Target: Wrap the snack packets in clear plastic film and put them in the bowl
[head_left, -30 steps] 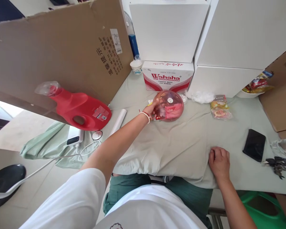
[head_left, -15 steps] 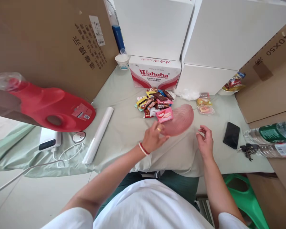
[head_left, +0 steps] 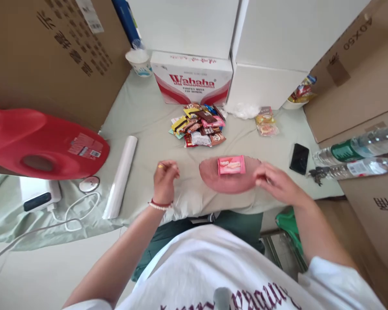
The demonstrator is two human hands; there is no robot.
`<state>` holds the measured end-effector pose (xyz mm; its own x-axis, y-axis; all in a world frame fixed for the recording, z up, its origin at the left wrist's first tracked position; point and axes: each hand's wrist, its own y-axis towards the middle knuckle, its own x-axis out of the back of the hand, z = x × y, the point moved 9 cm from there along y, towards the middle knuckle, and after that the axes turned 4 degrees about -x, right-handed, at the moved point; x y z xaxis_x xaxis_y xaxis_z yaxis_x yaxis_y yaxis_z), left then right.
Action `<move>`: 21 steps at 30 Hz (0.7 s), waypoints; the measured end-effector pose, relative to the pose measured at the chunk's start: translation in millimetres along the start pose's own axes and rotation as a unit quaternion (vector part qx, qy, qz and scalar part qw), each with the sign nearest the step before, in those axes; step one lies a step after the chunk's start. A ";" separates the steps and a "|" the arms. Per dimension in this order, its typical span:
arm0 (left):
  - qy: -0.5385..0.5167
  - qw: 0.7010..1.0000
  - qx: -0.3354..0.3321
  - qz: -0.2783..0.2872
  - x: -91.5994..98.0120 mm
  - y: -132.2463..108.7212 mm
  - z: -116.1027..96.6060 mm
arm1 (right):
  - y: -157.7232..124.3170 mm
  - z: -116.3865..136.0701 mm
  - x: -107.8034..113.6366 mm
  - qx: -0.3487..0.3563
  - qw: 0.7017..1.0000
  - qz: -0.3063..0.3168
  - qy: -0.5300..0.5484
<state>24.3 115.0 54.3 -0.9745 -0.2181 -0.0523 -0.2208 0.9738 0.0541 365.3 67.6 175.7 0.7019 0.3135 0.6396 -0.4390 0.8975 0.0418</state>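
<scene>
A pink, ribbed, see-through oval plate point(head_left: 210, 178) is in front of me, near the front edge of the table. On it lies a pink Nabati wafer packet point(head_left: 231, 165). My right hand point(head_left: 274, 183) pinches the plate's right rim between thumb and fingers. To the left of the plate, apart from it, is my left hand point(head_left: 164, 181), its fingers curled in and nothing visible in them. Beyond the plate sits a pile of small wrapped snacks point(head_left: 198, 125).
A white plastic-film roll point(head_left: 120, 177) and a red jug point(head_left: 51, 144) are on the left. Behind the snacks stands a Wahaha carton point(head_left: 194, 79). At right are snack packets point(head_left: 267, 122), a phone point(head_left: 299, 158), keys point(head_left: 318, 174) and bottles point(head_left: 358, 148).
My left hand has let go of the plate and moved left. My right hand has taken the plate's right rim. Plate and packet are now nearer me, apart from the snack pile.
</scene>
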 end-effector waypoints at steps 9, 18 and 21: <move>0.135 0.990 -0.001 -0.046 63.3 -40.5 13.5 | 96.9 -16.6 33.8 -0.129 0.971 -0.022 0.199; 0.361 0.928 -0.092 -0.001 114.3 -73.7 10.4 | -16.9 -17.8 47.0 -0.213 0.975 0.015 0.063; 0.406 0.899 -0.162 0.027 102.4 -66.1 5.3 | -46.7 -22.5 57.2 -0.183 0.978 -0.040 -0.093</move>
<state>-60.6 28.7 40.1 -0.6622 -0.2749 0.6971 -0.0445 0.9431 0.3296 438.6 50.6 193.0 0.5959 0.2072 0.7759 -0.1337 0.9783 -0.1586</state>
